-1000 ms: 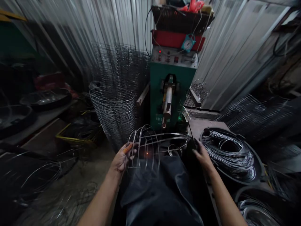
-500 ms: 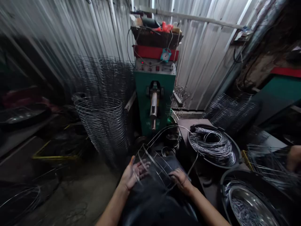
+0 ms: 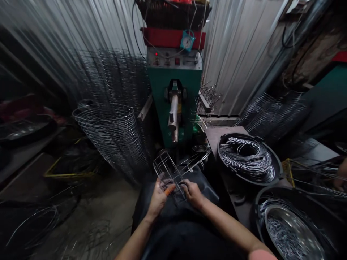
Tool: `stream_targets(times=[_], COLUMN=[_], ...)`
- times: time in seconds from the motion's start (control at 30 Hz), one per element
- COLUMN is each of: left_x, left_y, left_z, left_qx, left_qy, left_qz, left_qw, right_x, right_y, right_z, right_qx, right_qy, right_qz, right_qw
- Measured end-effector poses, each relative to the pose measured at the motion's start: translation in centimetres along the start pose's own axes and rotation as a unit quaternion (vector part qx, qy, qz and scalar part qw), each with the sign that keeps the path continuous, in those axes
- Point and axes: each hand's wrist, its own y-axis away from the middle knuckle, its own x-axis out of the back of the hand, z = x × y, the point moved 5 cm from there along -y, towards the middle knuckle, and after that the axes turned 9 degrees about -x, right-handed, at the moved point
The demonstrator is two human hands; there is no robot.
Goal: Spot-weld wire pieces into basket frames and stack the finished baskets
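A wire frame (image 3: 171, 167) of thin metal rods, with rounded ends, tilts away from me over my lap. My left hand (image 3: 160, 195), with orange covers on some fingertips, has its fingers curled round the near left side of it. My right hand (image 3: 193, 193) grips the rods on the near right side, its fingers closed. Dark cloth (image 3: 179, 216) covers my lap under both hands. Straight ahead stands a green machine (image 3: 157, 104) with a metal electrode arm (image 3: 174, 112) jutting toward me, above the frame's far end and apart from it.
Tall stacks of wire rings (image 3: 108, 133) stand at left. On the right, a bench (image 3: 217, 139) bears a black basin (image 3: 279, 162) of wire hoops. Nearer, another basin (image 3: 258, 202) contains a metal bowl (image 3: 306, 224) of short pieces. Another person's hand (image 3: 340, 177) shows at the right edge.
The wire frame has swung round, its large hoop now lying lower and flatter. My left hand has closed from an open palm, and my right hand has moved closer to it. The view has shifted.
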Motion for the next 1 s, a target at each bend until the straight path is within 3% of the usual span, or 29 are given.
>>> stream_targets(times=[0.07,0.13,0.17,0.23,0.33,0.4,0.57,0.8,1.0], left_x=[0.2,0.7,1.0,1.7,2.4,2.8,3.3,3.7,4.3], left_y=[0.0,0.0,0.0,0.0,-0.1,-0.2,-0.3,-0.2,-0.3], left_z=[0.2,0.4,0.5,0.6,0.4,0.1,0.1,0.4,0.5], left_qx=[-0.016,-0.023,-0.027,-0.028,-0.022,-0.017,-0.010,0.010,0.017], left_qy=[0.016,0.023,0.021,0.019,0.034,0.053,0.072,0.083,0.082], left_qz=[0.027,0.043,0.051,0.064,0.066,0.061,0.058,0.068,0.083], left_qw=[0.999,0.999,0.998,0.997,0.997,0.997,0.996,0.994,0.993], right_x=[-0.5,0.2,1.3,4.7,9.8,11.6,11.3,8.8,8.4], right_y=[-0.2,-0.7,-1.1,-1.7,-1.9,-2.3,-4.6,-7.6,-8.1], right_z=[-0.3,0.3,1.2,3.9,9.1,12.1,15.6,15.6,14.5], right_qx=[0.005,-0.015,-0.039,-0.110,-0.207,-0.250,-0.282,-0.265,-0.236], right_qy=[-0.001,-0.016,-0.029,-0.059,-0.072,-0.059,-0.043,-0.056,-0.074], right_qz=[-0.059,-0.075,-0.046,0.086,0.294,0.326,0.246,0.170,0.115], right_qw=[0.998,0.997,0.998,0.988,0.930,0.910,0.927,0.947,0.962])
